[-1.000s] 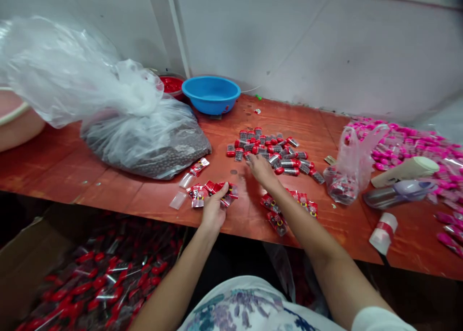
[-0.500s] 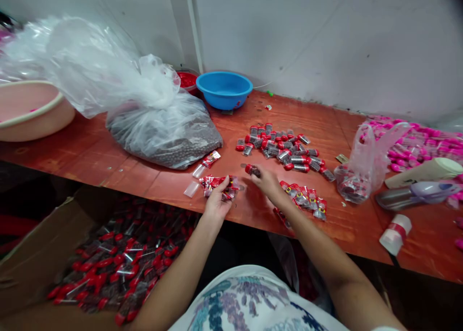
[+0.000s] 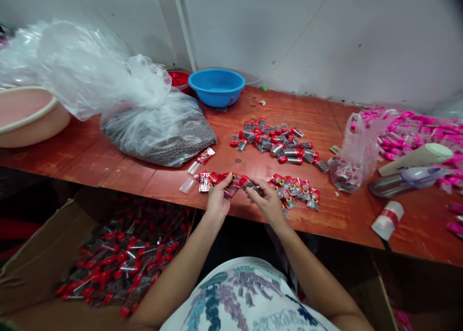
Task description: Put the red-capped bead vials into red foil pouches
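My left hand [image 3: 218, 200] is closed on a small red printed plastic packet [image 3: 233, 189] near the table's front edge. More red packets [image 3: 205, 180] lie just left of its fingers. My right hand [image 3: 268, 201] pinches a small clear bottle with a red cap [image 3: 245, 181], dark contents inside, its capped end against the packet. Fingers hide part of both. Right of that hand lies a group of filled red packets [image 3: 298, 189]. Beyond it is a loose pile of red-capped bottles [image 3: 284, 147].
A clear bag of dark pellets [image 3: 162, 133], a blue basin [image 3: 217, 87] and a pale tub [image 3: 32, 124] stand on the table. To the right are a tied bag [image 3: 345, 174], a tape roll [image 3: 388, 220] and pink-capped items [image 3: 427, 133]. Below left, a cardboard box [image 3: 32, 244] holds many red-capped bottles.
My right hand has brought the red-capped bottle leftward and nearer, up to the packet in my left hand. The view has shifted slightly.
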A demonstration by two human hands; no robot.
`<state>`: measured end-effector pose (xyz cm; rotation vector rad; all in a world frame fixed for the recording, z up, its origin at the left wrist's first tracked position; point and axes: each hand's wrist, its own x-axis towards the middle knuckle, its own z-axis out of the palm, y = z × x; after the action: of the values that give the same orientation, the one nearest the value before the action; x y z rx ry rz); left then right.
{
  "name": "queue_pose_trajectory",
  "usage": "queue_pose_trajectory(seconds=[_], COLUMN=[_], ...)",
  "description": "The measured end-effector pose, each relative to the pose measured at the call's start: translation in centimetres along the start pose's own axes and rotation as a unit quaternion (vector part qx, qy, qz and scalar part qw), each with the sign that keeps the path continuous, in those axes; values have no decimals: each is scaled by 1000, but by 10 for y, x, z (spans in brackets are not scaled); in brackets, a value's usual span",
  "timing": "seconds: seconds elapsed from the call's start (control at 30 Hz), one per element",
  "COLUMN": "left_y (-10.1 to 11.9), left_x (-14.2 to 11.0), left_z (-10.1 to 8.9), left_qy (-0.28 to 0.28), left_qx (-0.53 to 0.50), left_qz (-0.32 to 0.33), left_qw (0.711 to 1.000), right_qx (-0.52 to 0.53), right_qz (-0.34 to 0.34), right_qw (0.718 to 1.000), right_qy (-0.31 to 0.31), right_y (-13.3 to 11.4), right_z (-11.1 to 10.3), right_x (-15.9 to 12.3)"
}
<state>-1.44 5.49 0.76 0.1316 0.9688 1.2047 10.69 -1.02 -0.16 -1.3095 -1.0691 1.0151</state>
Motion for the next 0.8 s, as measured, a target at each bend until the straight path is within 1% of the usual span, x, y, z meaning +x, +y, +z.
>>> queue_pose_trajectory(seconds=[0.07,0.13,0.3,0.37,0.5,0.63,0.73,0.8], left_y=[-1,-3,-7,-9,-12,-11,-8,-5], left_x=[-3,-6,-16,-19,-24,-25,-28,-31], left_z=[1,3,8,9,10,9,10,12], left_qy=[-5,-22,-110,-127,-142,-151,-179,-191], left_qx=[12,21,48,73,130,168,207,221], left_qz=[38,68,111,125,124,140,146,141], left_qw=[999,997,987,981,973,964,951,946], right_qx=[37,61,67,79,105,108,120,115], right_qz=[27,43,39,46,56,56,57,45], right_qw=[999,997,997,996,992,992,991,992], right_qy=[-17,-20,10,18,30,23,11,16], right_y=[-1,-1,-6,-8,-10,-9,-10,-12], right_z=[-4,-8,-16,-17,-16,-19,-23,-24], right_x=[-1,-2,-5,-7,-12,-13,-13,-14])
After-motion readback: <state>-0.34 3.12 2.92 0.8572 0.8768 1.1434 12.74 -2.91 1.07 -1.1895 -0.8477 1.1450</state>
